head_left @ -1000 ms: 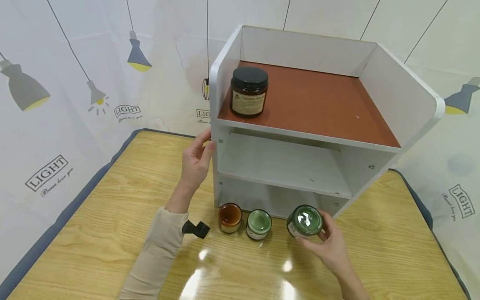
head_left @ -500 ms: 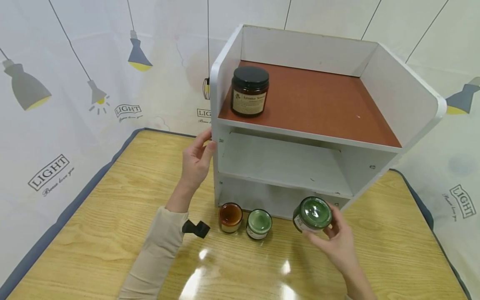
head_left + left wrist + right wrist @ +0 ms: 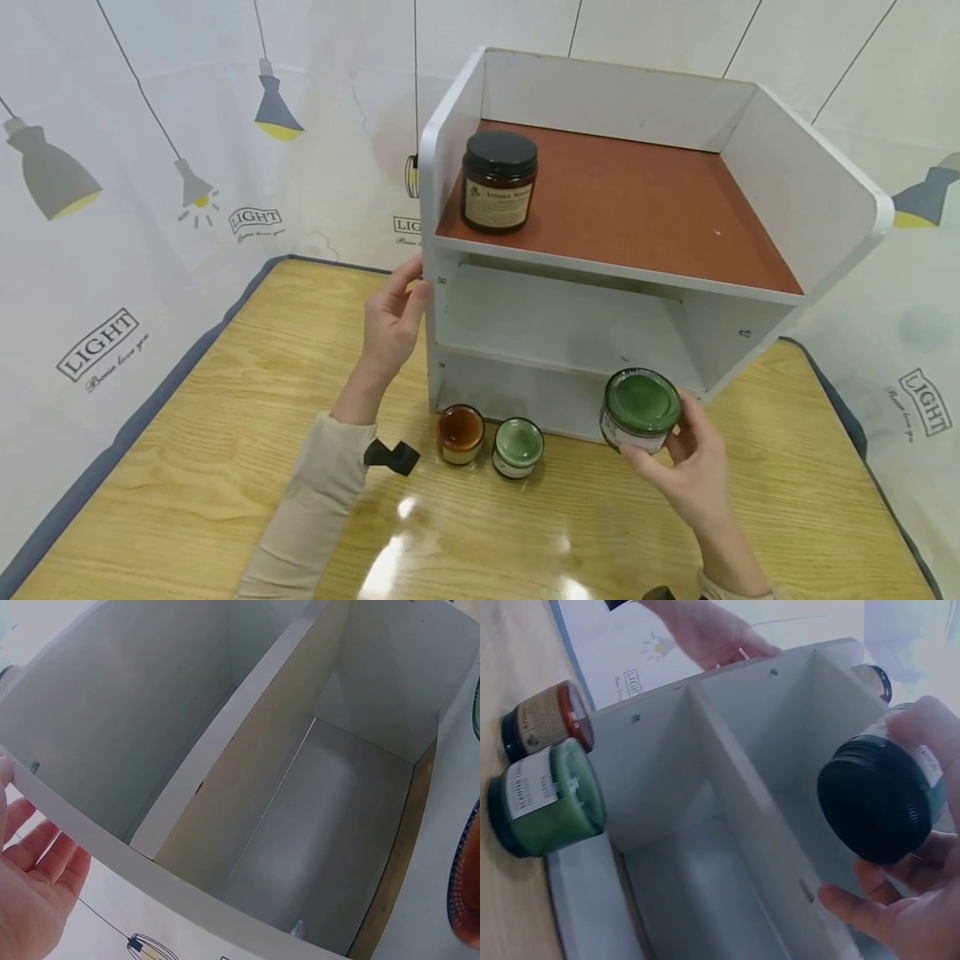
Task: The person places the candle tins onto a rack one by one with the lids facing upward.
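My right hand (image 3: 701,467) grips a green glass jar (image 3: 642,402) in front of the cabinet, off the table. The jar is upside down: its green base faces up, and the right wrist view shows its black lid (image 3: 874,799) on the underside. With relaxed fingers, my left hand (image 3: 392,321) touches the left side panel of the white cabinet (image 3: 615,268); the left wrist view shows its fingers (image 3: 45,851) along the outer face. At the cabinet's foot an amber jar (image 3: 461,433) and a smaller green jar (image 3: 517,447) rest upside down, side by side.
A dark amber jar (image 3: 498,183) with a black lid stands upright on the cabinet's red-brown top (image 3: 615,200), at the left. Below are a middle shelf (image 3: 562,321) and a lower compartment (image 3: 525,398). The wooden table (image 3: 225,417) meets printed sheets behind.
My right hand has lifted the green jar from near the table, up and to the right, toward middle-shelf height in the head view. My left hand has stayed at the side panel.
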The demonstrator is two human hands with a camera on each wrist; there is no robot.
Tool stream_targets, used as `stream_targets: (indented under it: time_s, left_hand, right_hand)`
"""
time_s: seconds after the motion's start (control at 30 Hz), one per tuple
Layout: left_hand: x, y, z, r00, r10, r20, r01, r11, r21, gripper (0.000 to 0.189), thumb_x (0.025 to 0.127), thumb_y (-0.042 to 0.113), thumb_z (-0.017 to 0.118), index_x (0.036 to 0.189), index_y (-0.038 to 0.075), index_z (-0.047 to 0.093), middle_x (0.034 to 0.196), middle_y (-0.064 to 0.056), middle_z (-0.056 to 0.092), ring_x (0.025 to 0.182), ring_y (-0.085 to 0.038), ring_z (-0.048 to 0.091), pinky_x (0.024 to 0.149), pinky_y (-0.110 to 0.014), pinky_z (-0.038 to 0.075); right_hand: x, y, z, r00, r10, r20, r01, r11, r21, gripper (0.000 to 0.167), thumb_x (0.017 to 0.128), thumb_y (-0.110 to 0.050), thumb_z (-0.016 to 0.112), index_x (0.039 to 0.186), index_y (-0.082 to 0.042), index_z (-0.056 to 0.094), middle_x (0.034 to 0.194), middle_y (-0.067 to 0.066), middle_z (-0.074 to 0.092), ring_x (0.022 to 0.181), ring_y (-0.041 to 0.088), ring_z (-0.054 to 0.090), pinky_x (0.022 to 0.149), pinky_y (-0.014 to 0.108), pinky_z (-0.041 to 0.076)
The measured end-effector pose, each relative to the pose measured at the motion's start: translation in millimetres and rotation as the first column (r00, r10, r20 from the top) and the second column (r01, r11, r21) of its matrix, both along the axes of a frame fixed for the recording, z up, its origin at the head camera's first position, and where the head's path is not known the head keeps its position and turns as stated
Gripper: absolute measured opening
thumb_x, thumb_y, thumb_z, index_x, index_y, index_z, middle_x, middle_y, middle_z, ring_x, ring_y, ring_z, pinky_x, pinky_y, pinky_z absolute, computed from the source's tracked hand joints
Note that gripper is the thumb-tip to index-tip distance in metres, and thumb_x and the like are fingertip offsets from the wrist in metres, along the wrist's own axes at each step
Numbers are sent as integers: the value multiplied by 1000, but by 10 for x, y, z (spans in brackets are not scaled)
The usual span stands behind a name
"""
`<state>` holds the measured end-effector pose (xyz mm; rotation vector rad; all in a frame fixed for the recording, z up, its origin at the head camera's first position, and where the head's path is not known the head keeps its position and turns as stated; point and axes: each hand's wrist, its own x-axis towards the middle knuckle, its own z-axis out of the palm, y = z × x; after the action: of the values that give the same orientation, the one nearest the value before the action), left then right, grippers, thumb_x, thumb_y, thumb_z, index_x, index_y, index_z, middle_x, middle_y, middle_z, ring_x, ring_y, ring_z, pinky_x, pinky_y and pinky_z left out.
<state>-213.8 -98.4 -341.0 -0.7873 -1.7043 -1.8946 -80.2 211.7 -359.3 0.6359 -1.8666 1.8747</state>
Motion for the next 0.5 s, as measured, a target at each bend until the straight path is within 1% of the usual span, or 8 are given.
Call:
stream_targets:
  time_s: [0.1,0.27,0.37,0.5]
  left_hand:
    - [0,-1,-1,1000,3,0,-3,1000,-4,60,93,38,54,127,-12,48,119,-2,59,106,-14,53,86,-26,49]
    - [-2,-3,-6,1000,3,-5,-3,1000,-3,59,93,36,54,127,-12,48,118,5,59,107,-14,53,86,-26,49]
    - [-4,-4,-9,1000,7,-8,-7,1000,-3,59,93,36,54,127,-12,48,118,5,59,107,-14,53,87,-26,49]
    - [-7,-4,-11,1000,13,-11,-13,1000,-8,59,93,37,54,127,-11,48,119,-3,59,107,-14,53,87,-27,49]
  right_hand:
    - [-17,-13,74,998,40,-49,-42,999,-29,70,57,32,57,124,11,49,116,11,55,101,17,55,85,19,48]
    - [-39,-48,208,991,69,-112,-74,996,-46,68,58,30,58,123,16,46,116,15,56,100,19,57,83,21,50]
    - [-53,-83,279,988,54,-142,-62,997,-53,67,58,28,59,123,17,46,116,15,57,99,20,59,82,23,51]
    - [-65,-117,379,986,21,-163,-31,998,-63,67,58,25,62,123,16,47,114,15,58,97,20,61,80,24,52]
